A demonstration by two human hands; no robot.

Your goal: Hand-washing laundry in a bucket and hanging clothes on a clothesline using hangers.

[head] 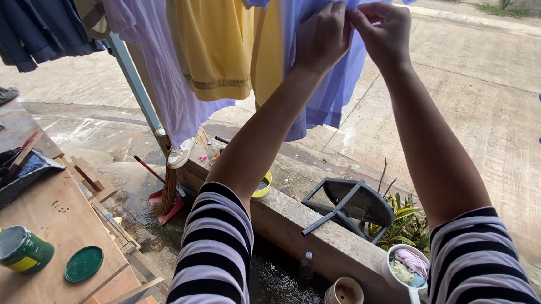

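While five garments hang, left hand (321, 37) and right hand (385, 33) fingers pinch one blue shirt (335, 85).

Both arms in striped sleeves reach up to a hanging periwinkle shirt (334, 73); the left hand (322, 37) and right hand (386, 33) pinch its cloth side by side. A yellow garment (214, 43) hangs just beside it. On the wooden table (49, 215) stand a green paint can (18, 250) and its lid (83, 263).

sleeves (214, 262): black and pale lilac stripes | short, above elbow | hands (354, 34): bare
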